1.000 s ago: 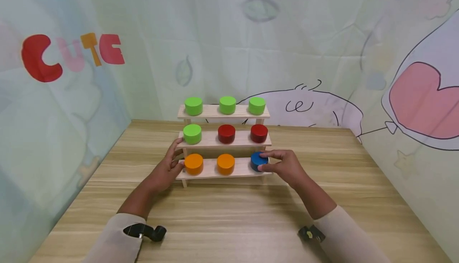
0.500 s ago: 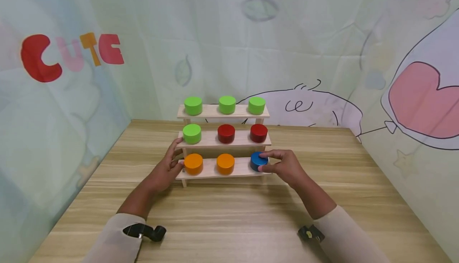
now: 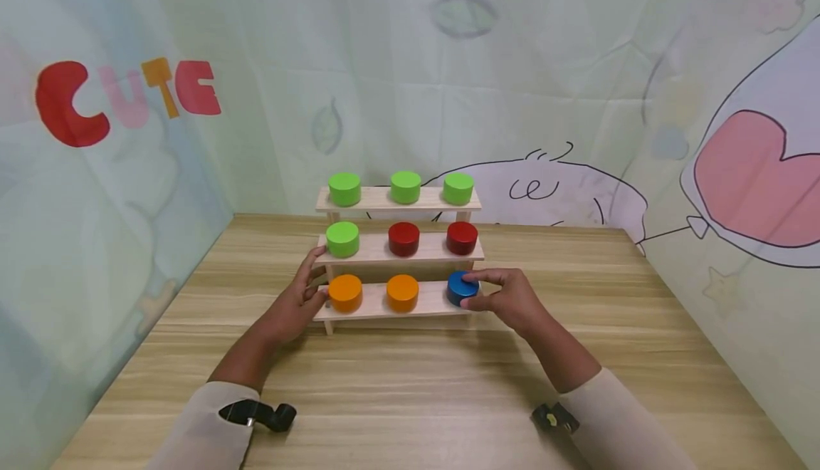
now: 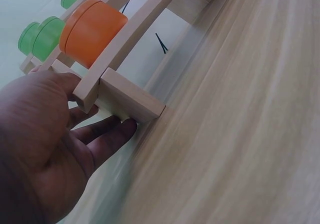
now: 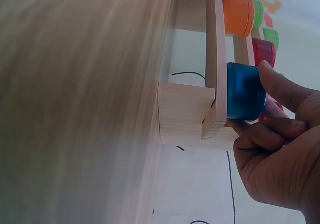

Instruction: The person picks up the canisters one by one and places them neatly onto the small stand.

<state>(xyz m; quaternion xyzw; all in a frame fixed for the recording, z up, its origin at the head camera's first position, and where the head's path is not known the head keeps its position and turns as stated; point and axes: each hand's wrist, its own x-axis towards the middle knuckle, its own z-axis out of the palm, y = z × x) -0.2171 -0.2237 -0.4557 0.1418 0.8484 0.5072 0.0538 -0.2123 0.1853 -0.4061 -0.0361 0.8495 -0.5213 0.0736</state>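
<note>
In the head view, a three-tier wooden display stand (image 3: 374,305) holds several small round lidded tins. On its bottom shelf, a blue tin (image 3: 458,290) sits at the right end, pinched between thumb and finger of my right hand (image 3: 512,300). The right wrist view has this blue tin (image 5: 244,91) resting on the shelf board, other fingers folded below. My left hand (image 3: 295,310) holds the stand's left end, thumb at the bottom shelf beside an orange tin (image 3: 345,293). In the left wrist view, its fingers (image 4: 112,140) lie along the outside of the stand's leg (image 4: 131,95).
A second orange tin (image 3: 402,293) sits mid-shelf. The middle tier bears a green tin (image 3: 342,239) and two red tins, one a red tin (image 3: 404,239) in the centre. Three green tins line the top shelf (image 3: 376,200). A printed curtain (image 3: 384,64) closes off the table's (image 3: 397,399) back.
</note>
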